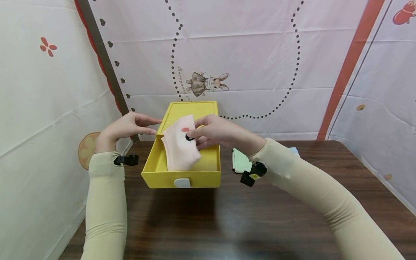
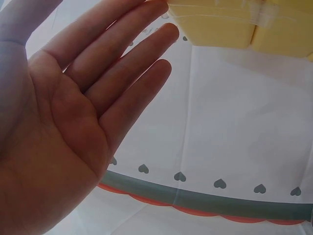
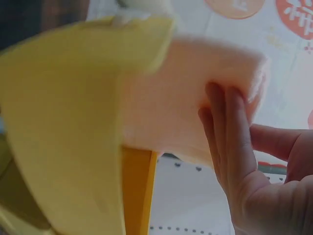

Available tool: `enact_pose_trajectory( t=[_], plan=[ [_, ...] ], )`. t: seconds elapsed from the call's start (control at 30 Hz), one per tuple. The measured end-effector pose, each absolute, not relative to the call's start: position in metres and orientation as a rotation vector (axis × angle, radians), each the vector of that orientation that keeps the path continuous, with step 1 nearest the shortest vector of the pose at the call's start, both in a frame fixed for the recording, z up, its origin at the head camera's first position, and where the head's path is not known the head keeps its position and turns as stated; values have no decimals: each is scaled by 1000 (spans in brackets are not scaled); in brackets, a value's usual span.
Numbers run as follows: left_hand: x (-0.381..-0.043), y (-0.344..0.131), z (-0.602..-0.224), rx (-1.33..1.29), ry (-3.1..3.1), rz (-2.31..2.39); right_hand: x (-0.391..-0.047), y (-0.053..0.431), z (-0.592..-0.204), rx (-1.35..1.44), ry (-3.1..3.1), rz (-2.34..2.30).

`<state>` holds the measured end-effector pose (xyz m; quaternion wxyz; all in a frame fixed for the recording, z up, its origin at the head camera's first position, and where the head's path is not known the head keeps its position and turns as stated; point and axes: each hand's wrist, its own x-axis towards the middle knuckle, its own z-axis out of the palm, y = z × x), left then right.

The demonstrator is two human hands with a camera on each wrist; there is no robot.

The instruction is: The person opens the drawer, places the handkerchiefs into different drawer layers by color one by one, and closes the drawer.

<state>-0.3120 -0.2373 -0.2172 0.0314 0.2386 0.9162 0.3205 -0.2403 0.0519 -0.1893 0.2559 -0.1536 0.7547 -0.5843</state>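
Observation:
My right hand pinches a folded pink towel at its right edge, thumb on top. A small red spot and a black mark show near the thumb. The towel tilts over a pulled-out yellow drawer, its lower end inside the drawer's outline. In the right wrist view the fingers lie flat along the towel. My left hand has its fingers extended, fingertips right at the left edge of the yellow box. The left wrist view shows its open palm, the box beyond the fingertips.
The drawer front has a white handle. A folded light green cloth lies on the dark wooden table, partly behind my right wrist. A light blue piece peeks out behind the right forearm. Printed fabric walls enclose the table's back and sides.

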Motion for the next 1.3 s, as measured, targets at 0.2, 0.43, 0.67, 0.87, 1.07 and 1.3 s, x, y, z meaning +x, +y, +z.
enact_pose_trajectory(
  t=[0.2, 0.43, 0.67, 0.87, 1.07, 1.3],
  plan=[
    [-326, -245, -227, 746, 2834, 998, -237, 50, -186, -440, 1957, -1652],
    [-339, -254, -237, 756, 2831, 1016, -239, 53, -188, -437, 1820, -1717],
    [-339, -254, -238, 754, 2830, 1010, -239, 56, -191, -412, 1696, -1748],
    [-339, -254, -238, 755, 2826, 1015, -237, 56, -191, -375, 1643, -1782],
    [-340, -254, -238, 754, 2838, 1004, -239, 62, -197, -314, 1751, -1748],
    [-340, -255, -239, 779, 2843, 990, -245, 78, -208, -267, 1936, -1636]
  ],
)
